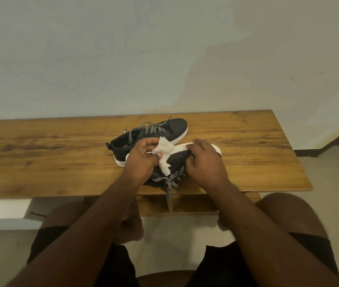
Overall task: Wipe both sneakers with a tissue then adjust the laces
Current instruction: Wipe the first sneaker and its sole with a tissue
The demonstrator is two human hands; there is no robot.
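Two black sneakers with white soles and black-and-white laces lie on a wooden table (247,154). The far sneaker (170,127) stands upright behind my hands. The near sneaker (178,160) is tipped onto its side, its white sole facing away from me. My left hand (142,160) pinches a crumpled white tissue (164,154) against the near sneaker's dark side. My right hand (205,162) grips that sneaker's front part, fingers curled over the sole edge. Its laces (171,180) hang loose toward the table's front edge.
The table runs left to right against a pale wall (164,59), its right end at about (301,162). One lace end dangles over the front edge. My knees and black shorts (222,264) are below the table.
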